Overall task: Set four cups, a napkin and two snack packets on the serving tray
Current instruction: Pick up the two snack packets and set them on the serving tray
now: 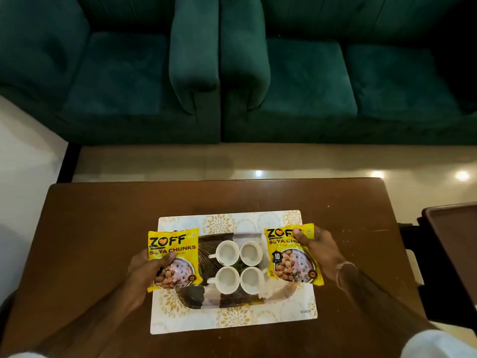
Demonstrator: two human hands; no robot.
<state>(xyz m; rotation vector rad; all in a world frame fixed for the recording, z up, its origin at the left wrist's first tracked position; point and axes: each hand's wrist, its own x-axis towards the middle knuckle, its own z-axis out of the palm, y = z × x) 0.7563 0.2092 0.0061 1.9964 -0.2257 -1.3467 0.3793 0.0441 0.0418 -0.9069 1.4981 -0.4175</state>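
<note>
Several white cups (238,266) stand in a square group on a dark patterned serving tray (206,250), which lies on a white placemat (232,321) with gold flowers. A white napkin (268,290) peeks out at the tray's right side. My left hand (144,273) grips a yellow soya chunks packet (173,259) above the tray's left edge. My right hand (321,250) pinches a second yellow packet (293,255) above the tray's right edge. Both packets are held face up.
The placemat sits in the middle of a brown wooden table (103,228). A second brown tray or table corner (454,244) shows at the right. Green sofas (232,73) stand beyond a strip of shiny floor.
</note>
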